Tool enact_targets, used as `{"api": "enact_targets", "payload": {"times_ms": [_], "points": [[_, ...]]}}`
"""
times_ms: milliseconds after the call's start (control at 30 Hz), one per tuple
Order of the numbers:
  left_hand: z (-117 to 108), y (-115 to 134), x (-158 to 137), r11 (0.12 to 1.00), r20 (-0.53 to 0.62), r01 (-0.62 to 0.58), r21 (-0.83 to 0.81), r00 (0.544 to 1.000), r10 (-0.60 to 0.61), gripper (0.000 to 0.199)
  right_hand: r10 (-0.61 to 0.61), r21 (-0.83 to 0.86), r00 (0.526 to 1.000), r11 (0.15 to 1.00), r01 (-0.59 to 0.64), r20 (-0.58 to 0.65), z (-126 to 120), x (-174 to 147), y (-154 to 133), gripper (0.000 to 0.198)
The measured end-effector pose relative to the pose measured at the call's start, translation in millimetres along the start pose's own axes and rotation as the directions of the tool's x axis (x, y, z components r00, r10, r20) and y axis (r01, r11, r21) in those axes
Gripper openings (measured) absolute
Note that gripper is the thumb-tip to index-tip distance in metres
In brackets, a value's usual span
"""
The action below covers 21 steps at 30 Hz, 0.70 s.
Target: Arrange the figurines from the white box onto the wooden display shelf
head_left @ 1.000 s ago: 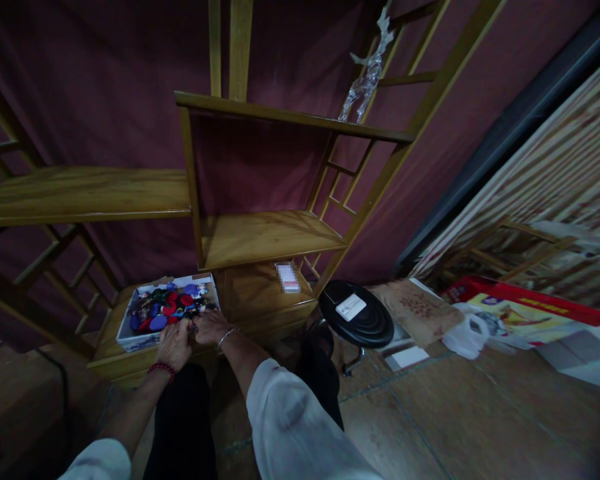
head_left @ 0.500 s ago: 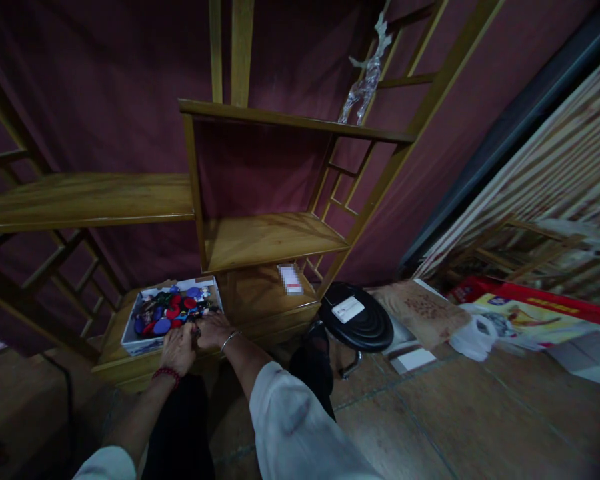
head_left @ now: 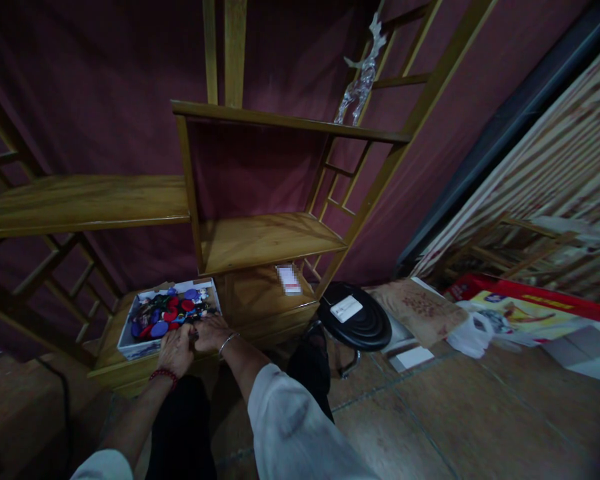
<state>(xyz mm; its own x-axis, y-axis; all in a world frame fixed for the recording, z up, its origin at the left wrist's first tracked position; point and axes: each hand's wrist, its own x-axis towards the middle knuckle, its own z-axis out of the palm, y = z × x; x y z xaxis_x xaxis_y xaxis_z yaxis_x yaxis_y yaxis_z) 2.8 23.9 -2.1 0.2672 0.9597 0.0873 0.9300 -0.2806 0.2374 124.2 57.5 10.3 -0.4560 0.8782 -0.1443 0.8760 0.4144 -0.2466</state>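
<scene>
A white box (head_left: 139,349) rests on the low wooden shelf at the left, filled with a jumble of small red, blue and dark trinkets (head_left: 160,328); their exact kind is too small to tell. My left hand (head_left: 177,351), with a red bead bracelet at the wrist, is at the box's front right corner, its fingers curled together. Close against it is my right hand (head_left: 211,333), wearing a silver bangle, also with bent fingers. Both hands meet over a small dark thing that I cannot make out. The fingertips are partly hidden.
A wooden display shelf (head_left: 270,240) stands before me, with a clear deer-like figure (head_left: 360,83) on an upper board. A card (head_left: 289,280) lies on the lower shelf. To the right are a black round stool (head_left: 355,330), a plastic bag (head_left: 473,335) and a red-yellow carton (head_left: 525,303).
The camera view has shifted slightly. Both hands stay together at the box's front edge, with only slight finger movement.
</scene>
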Motion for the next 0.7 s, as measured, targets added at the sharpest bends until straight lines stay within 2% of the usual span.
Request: {"api": "enact_targets", "payload": {"times_ms": [400, 700], "points": [[-6, 3, 0, 1.000, 0.037, 0.020, -0.021, 0.999, -0.019, 0.032, 0.023, -0.021, 1.000, 1.000, -0.023, 0.015, -7, -4, -3, 0.034], [-10, 3, 2, 0.999, 0.066, 0.018, -0.037, 0.998, -0.015, 0.029, 0.018, -0.021, 1.000, 1.000, -0.018, 0.000, -4, -3, -2, 0.032]]}}
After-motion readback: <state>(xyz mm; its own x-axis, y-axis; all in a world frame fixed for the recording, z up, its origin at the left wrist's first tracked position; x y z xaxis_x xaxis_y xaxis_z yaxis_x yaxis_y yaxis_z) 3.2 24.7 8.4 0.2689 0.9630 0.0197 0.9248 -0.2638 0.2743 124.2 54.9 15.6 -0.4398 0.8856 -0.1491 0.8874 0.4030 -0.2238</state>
